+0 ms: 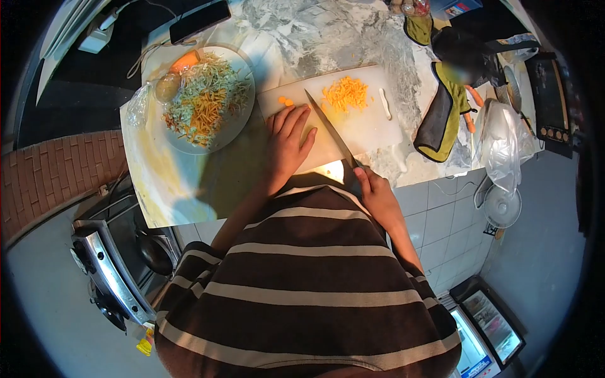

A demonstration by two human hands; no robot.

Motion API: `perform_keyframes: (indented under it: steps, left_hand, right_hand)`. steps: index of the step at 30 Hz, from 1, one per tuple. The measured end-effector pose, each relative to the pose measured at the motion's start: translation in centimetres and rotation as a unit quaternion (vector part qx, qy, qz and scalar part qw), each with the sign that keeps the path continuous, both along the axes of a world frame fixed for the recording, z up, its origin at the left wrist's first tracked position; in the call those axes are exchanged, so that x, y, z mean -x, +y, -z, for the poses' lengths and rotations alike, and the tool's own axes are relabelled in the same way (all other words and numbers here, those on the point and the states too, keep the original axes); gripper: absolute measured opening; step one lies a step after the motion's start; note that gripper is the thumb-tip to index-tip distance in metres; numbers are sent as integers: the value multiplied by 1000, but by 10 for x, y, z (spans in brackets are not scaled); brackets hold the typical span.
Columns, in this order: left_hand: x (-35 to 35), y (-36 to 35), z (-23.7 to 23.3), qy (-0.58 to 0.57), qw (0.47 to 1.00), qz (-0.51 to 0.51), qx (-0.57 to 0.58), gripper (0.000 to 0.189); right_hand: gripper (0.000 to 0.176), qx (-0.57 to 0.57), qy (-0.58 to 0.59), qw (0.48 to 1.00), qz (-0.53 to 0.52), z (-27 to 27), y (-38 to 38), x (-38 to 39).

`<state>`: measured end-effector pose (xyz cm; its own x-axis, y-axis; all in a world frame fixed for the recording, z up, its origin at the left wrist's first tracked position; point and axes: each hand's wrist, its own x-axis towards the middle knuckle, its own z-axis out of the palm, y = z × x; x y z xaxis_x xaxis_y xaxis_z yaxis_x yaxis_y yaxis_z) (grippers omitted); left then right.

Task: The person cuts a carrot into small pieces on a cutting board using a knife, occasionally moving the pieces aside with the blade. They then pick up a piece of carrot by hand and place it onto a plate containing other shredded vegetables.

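My right hand [376, 192] is closed around the handle of a long knife [332, 131], whose blade slants up and left across the white cutting board [378, 132]. Left of the blade, my left hand [291, 142] lies on the board with its fingers stretched forward and the thumb apart. Just beyond its fingertips are a few small orange pieces [285, 101]. A pile of chopped orange pieces [345, 94] sits on the board right of the blade. To the left, a large round plate [242, 120] holds shredded pale green and orange food [208, 101].
A phone [200, 21] lies at the back left. Right of the board are green-edged dark cloths [439, 120], carrots [469, 122] and a clear plastic bag [502, 142]. A stove [113, 268] stands low at the left. The counter's front edge is near my body.
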<state>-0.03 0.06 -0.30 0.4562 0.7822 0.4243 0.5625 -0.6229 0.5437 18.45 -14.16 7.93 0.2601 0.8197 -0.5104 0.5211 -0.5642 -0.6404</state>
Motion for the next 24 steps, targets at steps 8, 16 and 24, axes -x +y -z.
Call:
perform_keyframes:
  steps: [8,16,24]
  left_hand:
    - [1,1,1,3,1000,-4,-13,40]
    - [1,2,0,-5,1000,11,-2,39]
    - [2,2,3,-29,999,20,-2,35]
  right_hand:
    - [40,-30,-46,998,-13,0,2,4]
    - [41,-24,-72,996,-40,6,-2,2]
    - [41,-26,-81,996,-35,-5,-5,0]
